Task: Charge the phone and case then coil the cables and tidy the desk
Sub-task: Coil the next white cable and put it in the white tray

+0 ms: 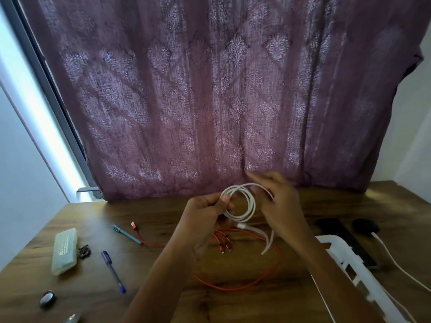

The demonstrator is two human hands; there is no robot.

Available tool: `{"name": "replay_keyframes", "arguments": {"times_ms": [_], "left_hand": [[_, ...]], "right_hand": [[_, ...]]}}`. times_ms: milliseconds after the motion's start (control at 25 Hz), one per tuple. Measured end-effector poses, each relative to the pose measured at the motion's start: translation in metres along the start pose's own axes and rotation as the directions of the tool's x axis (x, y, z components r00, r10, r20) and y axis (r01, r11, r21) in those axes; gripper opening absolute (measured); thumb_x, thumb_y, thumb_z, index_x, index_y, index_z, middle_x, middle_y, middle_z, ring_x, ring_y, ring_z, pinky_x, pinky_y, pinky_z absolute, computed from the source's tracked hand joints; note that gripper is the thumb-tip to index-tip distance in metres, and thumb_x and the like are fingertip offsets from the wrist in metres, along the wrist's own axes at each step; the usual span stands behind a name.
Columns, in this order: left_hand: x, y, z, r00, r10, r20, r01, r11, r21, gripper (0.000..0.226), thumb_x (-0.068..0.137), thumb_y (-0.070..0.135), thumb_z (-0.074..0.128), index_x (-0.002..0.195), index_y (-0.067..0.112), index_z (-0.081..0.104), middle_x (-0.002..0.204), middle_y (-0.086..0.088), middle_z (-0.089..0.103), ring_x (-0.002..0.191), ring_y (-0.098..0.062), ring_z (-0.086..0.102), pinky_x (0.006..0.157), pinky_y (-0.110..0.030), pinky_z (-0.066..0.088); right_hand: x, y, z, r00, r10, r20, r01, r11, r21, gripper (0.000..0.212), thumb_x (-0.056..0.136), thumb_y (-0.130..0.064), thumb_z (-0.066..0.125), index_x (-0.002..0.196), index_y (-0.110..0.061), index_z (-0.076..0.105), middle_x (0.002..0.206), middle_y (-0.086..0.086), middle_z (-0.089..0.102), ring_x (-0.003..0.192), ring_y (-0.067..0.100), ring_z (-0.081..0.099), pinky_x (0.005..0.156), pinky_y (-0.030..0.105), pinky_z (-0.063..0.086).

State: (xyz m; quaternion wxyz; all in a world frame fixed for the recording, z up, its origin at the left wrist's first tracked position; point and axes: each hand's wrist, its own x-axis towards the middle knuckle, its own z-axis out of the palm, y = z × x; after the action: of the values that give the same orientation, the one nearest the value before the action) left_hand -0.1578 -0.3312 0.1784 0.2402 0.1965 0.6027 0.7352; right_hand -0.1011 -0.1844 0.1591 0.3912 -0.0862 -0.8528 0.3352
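White round charging cable, coiled and pinched in my left hand above the wooden tabletop, could spring loose if the pinch slackens while my right hand, grip blurred, can't tell, wraps the dangling tail, snagging the red braided cable.

The coiled cable is held above the bench in the left hand. Its strand runs through the right hand, and the free end trails below that hand. A loose cable lies on the bench under both hands. Left of the left hand lie the far pen and the near pen, with a box farther left. Right of the right hand lies the phone, with the case just beyond it and a power strip closer in. A curtain hangs behind the hands.
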Motion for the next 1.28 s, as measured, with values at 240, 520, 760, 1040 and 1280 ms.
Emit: {"name": "replay_keyframes", "arguments": {"times_ms": [240,520,760,1040,1280], "left_hand": [[0.000,-0.002,-0.004,1.000,-0.018,-0.009,0.018,1.000,0.003,0.037,0.092,0.005,0.049,0.060,0.010,0.066,0.059,0.000,0.058,0.058,-0.007,0.057,0.066,-0.027,0.051],[0.000,-0.005,-0.003,0.996,0.005,0.089,-0.014,0.996,0.093,0.030,0.094,0.005,0.046,0.077,0.011,0.070,0.067,0.000,0.065,0.070,-0.011,0.061,0.077,-0.030,0.051],[0.006,0.002,-0.013,0.974,0.111,0.198,-0.211,0.765,0.609,0.017,0.090,0.016,0.058,0.104,0.012,0.066,0.096,-0.007,0.072,0.093,-0.022,0.066,0.091,-0.043,0.050],[0.009,0.027,0.002,0.951,0.189,0.244,-0.309,0.613,0.727,0.024,0.083,0.020,0.068,0.107,0.023,0.070,0.096,0.005,0.073,0.091,0.000,0.065,0.086,-0.021,0.051],[0.007,0.019,0.011,0.936,0.332,0.116,-0.313,0.637,0.704,0.016,0.082,0.016,0.067,0.093,0.024,0.075,0.076,0.017,0.070,0.065,0.013,0.059,0.060,-0.003,0.044]], "right_hand": [[-0.001,-0.014,-0.011,0.949,0.077,0.305,-0.248,0.779,0.576,0.031,0.089,-0.012,0.055,0.119,-0.016,0.062,0.109,0.003,0.069,0.104,0.011,0.063,0.088,0.020,0.049],[-0.003,-0.014,-0.011,0.896,0.288,0.339,-0.444,0.621,0.646,0.021,0.070,-0.024,0.066,0.083,-0.008,0.073,0.083,0.010,0.074,0.080,0.020,0.069,0.079,0.033,0.057],[0.001,-0.016,-0.014,0.844,0.323,0.429,-0.537,0.529,0.658,0.008,0.074,-0.011,0.064,0.074,-0.007,0.071,0.069,0.007,0.071,0.060,0.011,0.066,0.061,0.021,0.057],[0.004,-0.023,-0.020,0.865,0.247,0.436,-0.485,0.629,0.608,0.011,0.073,-0.015,0.065,0.079,-0.007,0.068,0.067,0.003,0.072,0.063,0.008,0.068,0.061,0.016,0.053],[0.005,-0.019,-0.018,0.969,0.147,0.198,-0.228,0.842,0.490,0.004,0.084,-0.010,0.064,0.082,-0.013,0.067,0.075,-0.001,0.071,0.072,0.010,0.067,0.068,0.020,0.053]]}}
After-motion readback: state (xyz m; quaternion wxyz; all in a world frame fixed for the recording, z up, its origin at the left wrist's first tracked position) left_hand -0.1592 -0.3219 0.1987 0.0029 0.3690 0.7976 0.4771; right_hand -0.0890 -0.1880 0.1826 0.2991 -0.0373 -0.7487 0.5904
